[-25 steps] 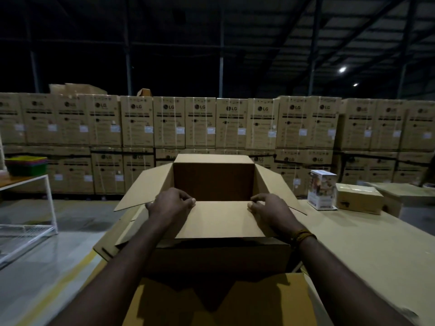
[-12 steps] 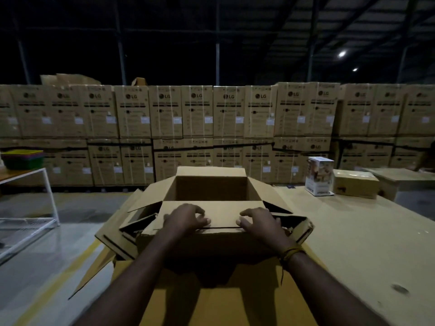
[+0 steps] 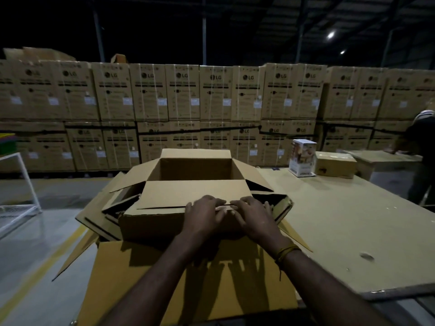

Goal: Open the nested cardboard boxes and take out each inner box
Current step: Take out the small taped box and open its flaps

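The table (image 3: 341, 231) carries the outer box (image 3: 110, 215), its flaps splayed wide. The inner box (image 3: 164, 222) sits in it at centre, top open toward twelve o'clock. The left hand (image 3: 202, 217) and right hand (image 3: 254, 220) rest side by side at six o'clock on its near flap (image 3: 195, 192), fingers curled over the fold. For an even lift, better move the hands apart toward nine and three.
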The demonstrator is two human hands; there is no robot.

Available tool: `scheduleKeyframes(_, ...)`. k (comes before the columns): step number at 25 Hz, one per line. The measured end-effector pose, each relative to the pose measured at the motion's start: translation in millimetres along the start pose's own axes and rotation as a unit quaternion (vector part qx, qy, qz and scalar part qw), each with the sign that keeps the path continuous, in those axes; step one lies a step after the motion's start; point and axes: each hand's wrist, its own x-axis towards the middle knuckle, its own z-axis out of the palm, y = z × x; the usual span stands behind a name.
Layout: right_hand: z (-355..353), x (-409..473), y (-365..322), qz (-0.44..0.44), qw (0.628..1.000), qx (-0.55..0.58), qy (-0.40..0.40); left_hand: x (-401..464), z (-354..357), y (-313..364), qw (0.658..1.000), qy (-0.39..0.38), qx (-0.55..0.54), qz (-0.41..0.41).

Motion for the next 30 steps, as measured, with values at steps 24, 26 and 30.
scheduleKeyframes(24, -74.3, -137.2, 390.2, 0.129, 0.99, -0.058, -0.002, 34.1, 312.1, 318.5, 0.99, -0.054, 0.05, 0.119)
scheduleKeyframes(26, -76.3, -139.1, 418.4, 0.144, 0.988, -0.061, 0.0, 43.8, 335.4, 336.0, 0.988, -0.068, 0.048, 0.128)
scheduleKeyframes(30, -72.2, -132.5, 473.0, 0.169, 0.984, -0.061, -0.019, 73.2, 381.5, 358.3, 0.987, -0.089, 0.043, 0.13)
